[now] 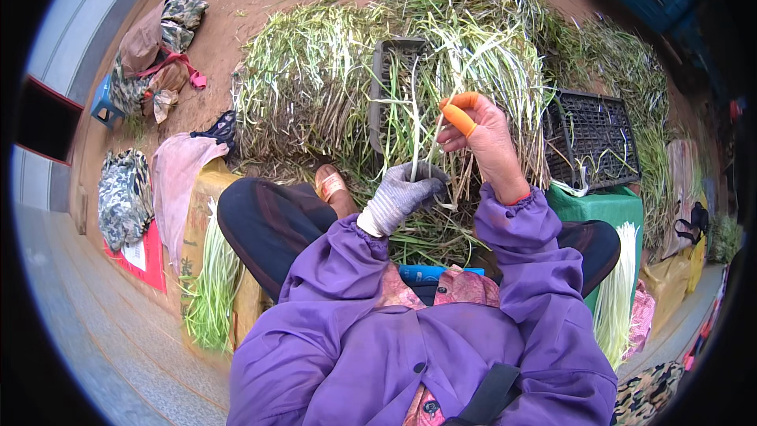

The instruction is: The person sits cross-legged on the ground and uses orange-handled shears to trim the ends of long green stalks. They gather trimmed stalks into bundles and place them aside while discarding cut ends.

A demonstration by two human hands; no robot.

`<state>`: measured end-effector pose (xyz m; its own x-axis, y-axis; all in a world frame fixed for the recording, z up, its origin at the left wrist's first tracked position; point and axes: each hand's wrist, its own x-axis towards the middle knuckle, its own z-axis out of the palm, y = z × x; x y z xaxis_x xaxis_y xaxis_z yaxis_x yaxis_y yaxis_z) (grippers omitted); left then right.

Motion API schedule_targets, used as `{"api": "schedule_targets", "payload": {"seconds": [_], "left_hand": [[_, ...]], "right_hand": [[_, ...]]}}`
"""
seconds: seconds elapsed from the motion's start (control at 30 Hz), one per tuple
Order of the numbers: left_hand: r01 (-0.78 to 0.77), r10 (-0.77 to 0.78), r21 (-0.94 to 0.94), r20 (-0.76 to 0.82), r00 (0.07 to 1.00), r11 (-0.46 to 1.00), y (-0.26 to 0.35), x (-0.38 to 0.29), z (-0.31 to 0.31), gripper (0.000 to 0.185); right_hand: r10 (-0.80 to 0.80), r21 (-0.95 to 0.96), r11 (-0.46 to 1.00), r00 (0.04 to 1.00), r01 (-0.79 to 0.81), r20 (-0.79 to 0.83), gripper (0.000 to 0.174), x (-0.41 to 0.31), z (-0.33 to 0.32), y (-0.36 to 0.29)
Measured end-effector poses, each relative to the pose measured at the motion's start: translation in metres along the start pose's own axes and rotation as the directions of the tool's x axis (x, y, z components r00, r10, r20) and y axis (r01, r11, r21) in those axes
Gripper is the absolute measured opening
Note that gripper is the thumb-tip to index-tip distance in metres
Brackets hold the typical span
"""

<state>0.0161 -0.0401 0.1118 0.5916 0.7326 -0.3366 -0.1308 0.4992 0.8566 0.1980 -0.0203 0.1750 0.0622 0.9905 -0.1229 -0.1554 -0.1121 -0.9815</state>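
Observation:
My left hand [408, 195], in a grey knitted glove, is closed around the lower end of a pale green stalk [416, 130], of the chive or scallion kind. The stalk stands up out of my fist. Orange finger cots cover the thumb and index finger of my right hand [473, 124], which pinches a long leaf [454, 86] just above and right of the glove. The leaf runs down towards my left hand; whether it belongs to the same stalk, I cannot tell. Behind both hands lies a thick heap of similar greens [485, 59], roots towards me.
Another heap [313, 71] lies left of a dark plastic crate [377, 94]. A second crate [597, 136] stands right. Cleaned pale bundles rest on a yellow box [198, 213] by my left knee and a green-covered box [591, 207] by my right. Cloths and bags [157, 53] lie far left.

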Motion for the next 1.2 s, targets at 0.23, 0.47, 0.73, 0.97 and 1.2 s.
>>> {"api": "schedule_targets", "payload": {"seconds": [0.23, 0.47, 0.73, 0.97, 1.2], "left_hand": [[-0.197, 0.170, -0.266, -0.123, 0.978, 0.944, 0.000, 0.014, -0.026, 0.022], [-0.234, 0.164, -0.297, -0.243, 0.956, 0.926, 0.006, 0.017, -0.035, 0.019], [-0.285, 0.155, -0.351, -0.354, 0.922, 0.892, 0.013, 0.020, -0.034, 0.019], [-0.339, 0.178, -0.353, -0.417, 0.892, 0.872, 0.023, 0.017, -0.052, 0.019], [-0.371, 0.176, -0.312, -0.508, 0.843, 0.874, 0.046, 0.007, -0.068, 0.016]], "right_hand": [[0.410, -0.444, 0.866, 0.835, -0.230, 0.366, 0.041, -0.017, -0.011, 0.040], [0.450, -0.259, 0.893, 0.770, -0.369, 0.453, 0.030, -0.064, -0.020, 0.061], [0.344, -0.049, 0.935, 0.864, -0.351, 0.368, 0.032, -0.102, -0.028, 0.070], [0.498, -0.267, 0.858, 0.837, -0.439, 0.227, 0.026, -0.121, -0.055, 0.102], [-0.181, -0.900, 0.382, 0.972, 0.210, 0.150, 0.021, -0.106, -0.045, 0.080]]}}
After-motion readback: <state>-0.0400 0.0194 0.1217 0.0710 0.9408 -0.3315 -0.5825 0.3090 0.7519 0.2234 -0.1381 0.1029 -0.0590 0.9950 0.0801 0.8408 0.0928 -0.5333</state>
